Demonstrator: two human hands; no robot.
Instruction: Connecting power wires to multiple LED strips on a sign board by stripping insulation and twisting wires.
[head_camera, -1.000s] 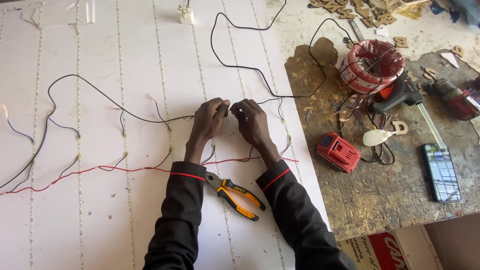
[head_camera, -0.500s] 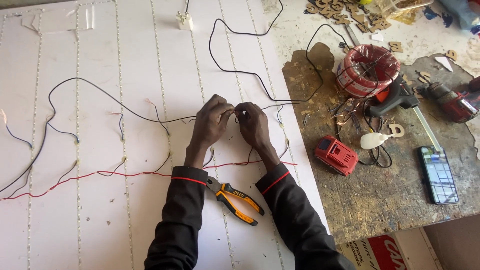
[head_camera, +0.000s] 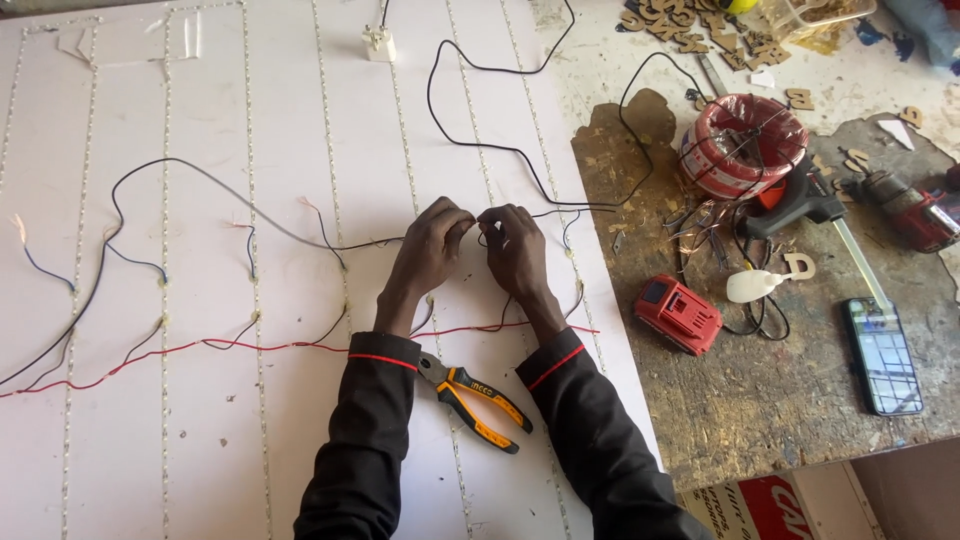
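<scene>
Forearms: two dark sleeves with thin red cuff stripes are entering from the bottom edge and converging toward the middle of the white panel (head_camera: 300, 420); elbows and upper arms are cut off by the frame.

Pliers (head_camera: 478, 405): orange and black handles, lying on the panel between the two forearms, untouched; the jaw end is partly tucked under the left cuff.

Red wire (head_camera: 240, 345): running across the panel from the left edge, passing beneath both wrists.

Left hand (head_camera: 430, 250): resting knuckles up, fingers curled narrow and pinching the black wire (head_camera: 200, 185) at its near end.

Right hand (head_camera: 515, 250): mirroring the left, fingers bent tight and gripping the same wire junction just beside the left fingertips. The two hands are almost touching; the exact joint between them is too small and too covered by fingers to make out.

Black wire, continued: arcing left across the panel and looping away behind the hands toward a small white plug (head_camera: 379, 43) at the far edge.

Surface (head_camera: 800, 400): worn and scuffed, lying right of the panel, carrying a red battery pack (head_camera: 680, 314), a phone (head_camera: 882, 355) and, farther off, a red wire coil (head_camera: 742, 145). Further tools at the far right are cropped and hard to identify.
</scene>
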